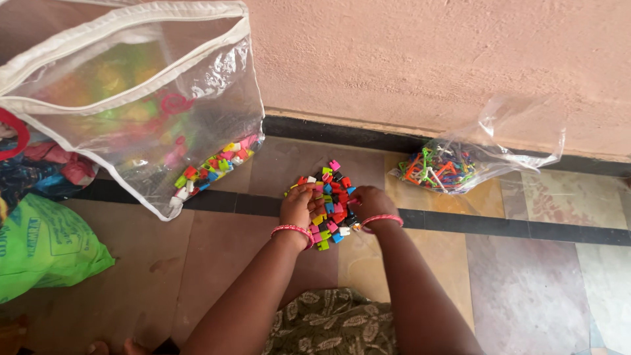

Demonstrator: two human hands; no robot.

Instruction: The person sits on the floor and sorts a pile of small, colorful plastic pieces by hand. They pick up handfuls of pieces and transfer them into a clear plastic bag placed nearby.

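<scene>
At frame centre both the left hand (299,205) and right hand (369,202) curl into a pile of coloured blocks (330,197) on the floor (526,289), more blocks remaining in the clear zip bag (131,98) upper left.

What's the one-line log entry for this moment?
left hand: on block pile | right hand: on pile | clear zip bag: left | small bag of sticks: right

A home interior, seen at floor level: patterned stone floor tiles (526,289) with dark border strips, a rough pink plastered wall (427,59), a clear zippered storage bag (131,98) of toy pieces, and a green cloth bag (46,250).
</scene>
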